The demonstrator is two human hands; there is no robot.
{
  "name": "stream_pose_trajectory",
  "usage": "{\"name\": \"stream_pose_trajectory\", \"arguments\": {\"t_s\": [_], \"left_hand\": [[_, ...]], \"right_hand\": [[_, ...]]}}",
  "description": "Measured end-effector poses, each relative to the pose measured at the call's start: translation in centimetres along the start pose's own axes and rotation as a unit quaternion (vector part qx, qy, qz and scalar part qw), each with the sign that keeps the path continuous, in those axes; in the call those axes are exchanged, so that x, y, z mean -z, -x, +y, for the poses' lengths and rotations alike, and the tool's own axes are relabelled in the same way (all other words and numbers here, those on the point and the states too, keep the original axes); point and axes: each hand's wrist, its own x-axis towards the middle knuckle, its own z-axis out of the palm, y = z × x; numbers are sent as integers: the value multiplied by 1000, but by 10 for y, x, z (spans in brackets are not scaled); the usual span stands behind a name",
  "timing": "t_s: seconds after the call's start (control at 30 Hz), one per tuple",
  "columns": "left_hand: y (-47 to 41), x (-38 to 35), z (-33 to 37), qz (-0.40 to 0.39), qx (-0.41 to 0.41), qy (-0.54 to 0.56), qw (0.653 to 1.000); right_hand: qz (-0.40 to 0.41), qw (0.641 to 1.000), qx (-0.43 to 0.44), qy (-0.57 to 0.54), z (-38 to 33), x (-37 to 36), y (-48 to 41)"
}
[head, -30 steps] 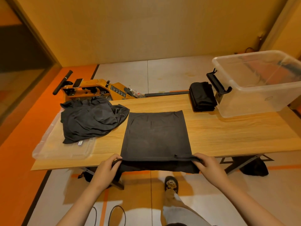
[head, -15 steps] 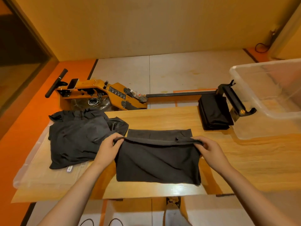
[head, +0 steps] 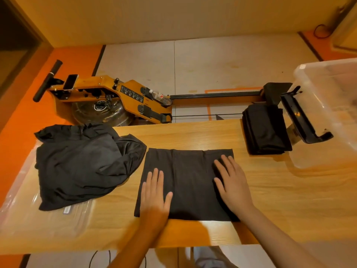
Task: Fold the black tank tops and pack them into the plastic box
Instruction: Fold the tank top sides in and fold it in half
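**Q:** Are the hands pressing or holding?

**A:** Pressing. The left hand (head: 154, 192) and right hand (head: 231, 182) lie flat on a black tank top (head: 189, 182). The fingers are straight, and each grip is wide and closed on nothing. The palms appear to be smoothing the fold so it lies square on the desk (head: 289, 200).

**Q:** Where is it relative to the plastic box (head: 332, 117)?

**A:** Near the box, on the side of its black latch (head: 301, 117), and closer to the person. Just beside that latch wall sits a stack of folded tank tops (head: 265, 130), probably placed there for a short reach when packing begins.

**Q:** Is anything in the box?

**A:** No black cloth shows through the clear walls in the part in view, though the frame cuts off its far end. Packing looks not yet begun.

**Q:** And the rest?

**A:** Well apart from the box, at the desk's other end, a loose heap of tank tops (head: 83, 161) rests on a clear plastic bag (head: 25, 209), with a rowing machine (head: 116, 97) on the floor behind
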Motion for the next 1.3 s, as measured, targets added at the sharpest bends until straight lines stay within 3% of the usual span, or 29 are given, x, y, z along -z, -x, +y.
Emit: {"name": "stream_pose_trajectory", "arguments": {"t_s": [0.07,0.13,0.23,0.33,0.43,0.53,0.77,0.9,1.07,1.17,1.3], "left_hand": [[10,-8,-6,-41,6,-38,998],[14,-5,-12,-60,20,-64,996],[13,-3,-14,-74,40,-84,993],[4,-2,-4,-35,48,-88,994],[-22,13,29,-28,-49,-65,996],[-57,18,70,-38,-161,-38,986],[-119,-9,145,-124,-398,-144,897],[-142,-12,163,-148,-459,-196,854],[-157,-1,175,-138,-477,-314,809],[-157,8,170,-150,-471,-307,813],[-159,42,146,-140,-433,-196,868]], "right_hand": [[-50,998,16,29,4,-10,13],[-73,996,-22,42,13,-15,25],[-64,994,-82,39,16,-14,35],[-27,990,-137,-10,6,-7,46],[-12,984,-167,-58,-1,0,62],[-27,988,-144,-45,2,0,77],[19,975,-220,5,-5,6,87],[18,972,-233,9,-13,0,94],[22,968,-249,-33,-18,0,87],[13,959,-258,-121,-16,10,84],[28,913,-282,-293,-9,34,75]]}}
